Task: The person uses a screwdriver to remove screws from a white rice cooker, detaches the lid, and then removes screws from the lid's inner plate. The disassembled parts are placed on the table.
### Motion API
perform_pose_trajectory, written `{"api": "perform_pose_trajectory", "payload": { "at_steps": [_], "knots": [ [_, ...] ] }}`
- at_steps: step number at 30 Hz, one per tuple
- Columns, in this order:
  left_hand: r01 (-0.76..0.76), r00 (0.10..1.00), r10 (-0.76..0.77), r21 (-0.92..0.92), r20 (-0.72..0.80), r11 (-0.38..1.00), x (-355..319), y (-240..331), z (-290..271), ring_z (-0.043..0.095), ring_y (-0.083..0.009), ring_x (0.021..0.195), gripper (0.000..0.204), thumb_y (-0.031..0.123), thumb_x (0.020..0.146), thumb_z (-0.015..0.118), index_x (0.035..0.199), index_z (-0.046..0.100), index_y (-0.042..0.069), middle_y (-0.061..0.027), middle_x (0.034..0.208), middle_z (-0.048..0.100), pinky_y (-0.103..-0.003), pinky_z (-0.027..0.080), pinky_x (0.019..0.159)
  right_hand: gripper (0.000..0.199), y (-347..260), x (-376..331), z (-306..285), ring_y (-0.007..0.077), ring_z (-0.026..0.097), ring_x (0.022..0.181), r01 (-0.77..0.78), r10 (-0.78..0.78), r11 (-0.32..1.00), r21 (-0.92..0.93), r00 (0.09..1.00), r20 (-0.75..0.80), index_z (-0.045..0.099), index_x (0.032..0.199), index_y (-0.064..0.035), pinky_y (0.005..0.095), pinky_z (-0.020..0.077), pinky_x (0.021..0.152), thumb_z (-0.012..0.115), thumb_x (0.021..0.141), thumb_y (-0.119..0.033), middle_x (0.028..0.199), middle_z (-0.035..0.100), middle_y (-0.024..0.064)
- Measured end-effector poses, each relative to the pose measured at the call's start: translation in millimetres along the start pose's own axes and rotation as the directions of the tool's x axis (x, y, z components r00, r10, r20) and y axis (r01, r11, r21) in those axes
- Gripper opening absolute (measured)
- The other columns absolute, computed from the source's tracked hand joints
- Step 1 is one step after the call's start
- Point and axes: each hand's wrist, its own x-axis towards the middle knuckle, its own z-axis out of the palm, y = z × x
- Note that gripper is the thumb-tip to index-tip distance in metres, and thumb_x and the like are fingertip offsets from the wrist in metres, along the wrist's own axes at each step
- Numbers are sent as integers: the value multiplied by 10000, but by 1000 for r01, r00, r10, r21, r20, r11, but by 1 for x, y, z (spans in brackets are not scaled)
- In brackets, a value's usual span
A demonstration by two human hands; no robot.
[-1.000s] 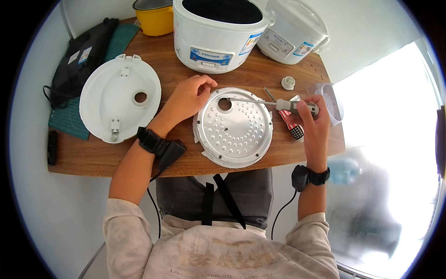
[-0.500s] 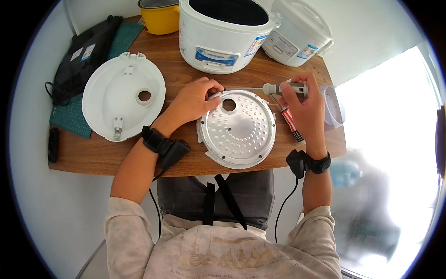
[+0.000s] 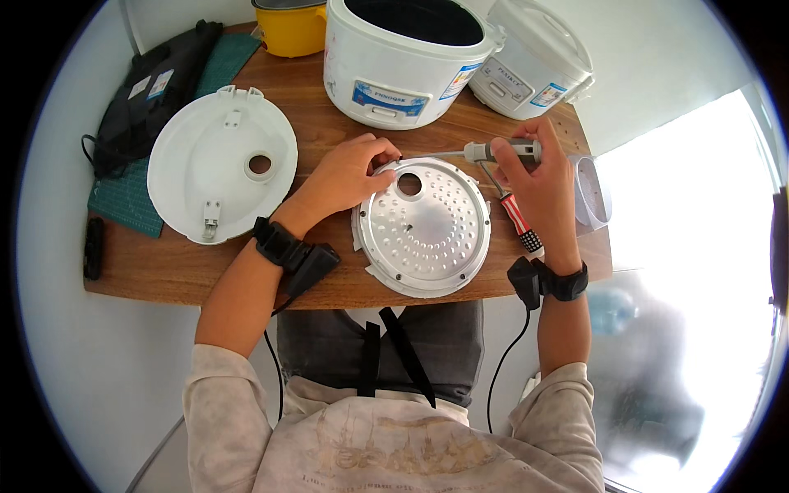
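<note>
A round perforated metal plate [image 3: 427, 234] lies flat on the wooden table [image 3: 197, 267] in front of me. My left hand [image 3: 349, 172] rests its fingers on the plate's upper left rim. A grey-handled screwdriver [image 3: 493, 151] is gripped in my right hand [image 3: 538, 177], lying level with its shaft pointing left to the plate's top edge by my left fingertips. Under my right hand a second screwdriver [image 3: 518, 222] with a red striped handle lies on the table.
A white rice-cooker lid [image 3: 218, 168] lies upside down at the left. An open white rice cooker [image 3: 403, 57] stands behind the plate, a closed one [image 3: 534, 62] to its right, a yellow pot [image 3: 288, 29] at the back. A black bag [image 3: 148, 90] and green mat [image 3: 123, 197] lie far left.
My right hand has moved the grey screwdriver up and left, from beside the plate to its top edge. My left hand has stayed on the plate's rim.
</note>
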Motion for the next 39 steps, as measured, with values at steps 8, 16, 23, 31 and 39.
{"api": "perform_pose_trajectory", "payload": {
  "at_steps": [8, 16, 23, 31, 39],
  "knots": [
    [-5, 1000, 5, 36, 4, 999, -1, 2, -1, 618, -202, 845, 327, 206, 902, 730, 1189, 677, 59, -94, 1053, 660, -331, 524, 771, 275, -7, 0, 0, 239, 724, 681, 86, -87, 986, -139, 996, 2, 569, 1041, -55, 322, 540, 640, 726, 924, -247, 779, 699, 119],
    [17, 1000, -17, 41, 18, 999, 0, 6, -2, 615, -201, 862, 317, 199, 902, 730, 1189, 678, 75, -92, 1061, 659, -327, 523, 785, 265, -19, -5, 3, 311, 704, 671, 286, -284, 934, -213, 958, 42, 536, 994, -61, 401, 542, 625, 721, 912, -233, 780, 697, 141],
    [16, 1000, -16, -31, -5, 999, -1, 3, -1, 612, -189, 837, 350, 182, 883, 750, 1203, 672, 65, -85, 1045, 672, -322, 525, 776, 292, -39, 4, 7, 329, 686, 636, 438, -426, 836, -331, 898, 112, 542, 964, -60, 412, 520, 568, 713, 911, -290, 718, 670, 135],
    [73, 997, -73, -37, 16, 997, -1, 4, -4, 622, -177, 829, 392, 210, 861, 779, 1195, 688, 28, -95, 1035, 684, -316, 527, 769, 279, -47, 26, 18, 337, 616, 512, 488, -501, 712, -504, 857, 123, 528, 921, -59, 419, 461, 485, 712, 892, -267, 563, 598, 108],
    [101, 995, -99, -81, 34, 992, -1, 2, -5, 622, -176, 801, 395, 246, 844, 797, 1164, 717, 28, -97, 985, 683, -313, 521, 737, 281, -46, 35, 15, 370, 663, 630, 481, -457, 822, -304, 877, 152, 514, 965, -47, 432, 512, 614, 729, 844, -182, 651, 633, 158]
  ]
}}
